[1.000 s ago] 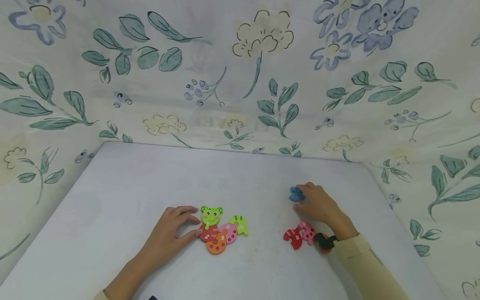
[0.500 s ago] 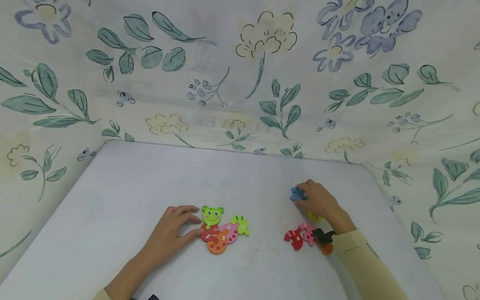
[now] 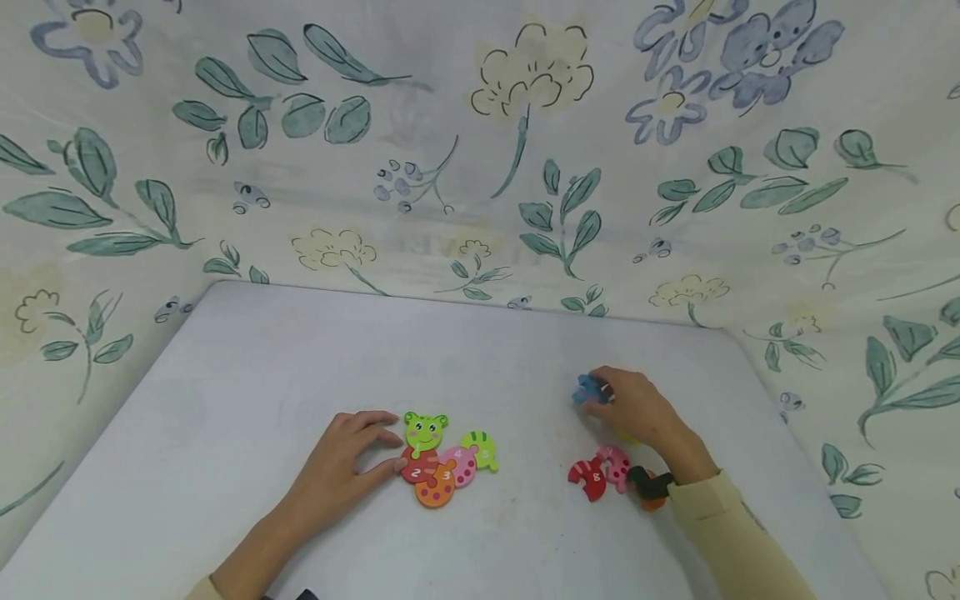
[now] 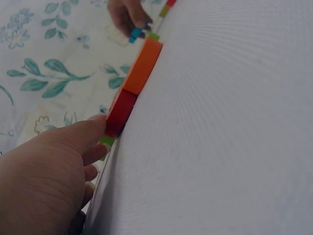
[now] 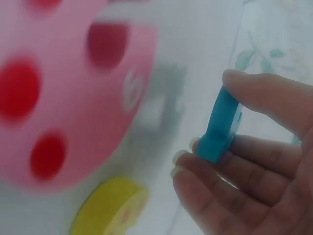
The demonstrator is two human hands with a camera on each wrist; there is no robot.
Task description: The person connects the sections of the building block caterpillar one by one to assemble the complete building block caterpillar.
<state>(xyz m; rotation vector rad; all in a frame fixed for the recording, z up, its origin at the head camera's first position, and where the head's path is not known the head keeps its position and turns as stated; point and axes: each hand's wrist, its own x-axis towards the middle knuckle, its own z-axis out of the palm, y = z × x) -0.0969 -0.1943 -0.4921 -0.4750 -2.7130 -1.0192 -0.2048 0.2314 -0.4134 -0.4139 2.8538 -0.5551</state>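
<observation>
The right hand [image 3: 637, 406] pinches a blue puzzle piece [image 5: 220, 128] by its edges, lifted just above the table [image 3: 225, 375] at the far right. It looks light, stiff and smooth; hold the flat edges. The left hand [image 3: 337, 467], fingers spread, touches the joined pieces [image 3: 442, 462].

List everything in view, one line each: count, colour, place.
frog head piece: 1, green, top of the joined row, by the left fingertips.
red piece numbered 2: 1, red, joined below the head.
orange piece numbered 3: 1, orange, front of the row.
pink piece numbered 4: 1, pink, joined right of the orange one.
striped green piece: 1, green, right end of the row.
blue piece: 1, blue, pinched in the right fingers.
red piece numbered 8: 1, red, loose near the right wrist.
pink loose piece: 1, pink, beside it.
yellow piece: 1, yellow, under the right hand.
table: 1, white.
left hand: touches the row.
right hand: holds the blue piece.
</observation>
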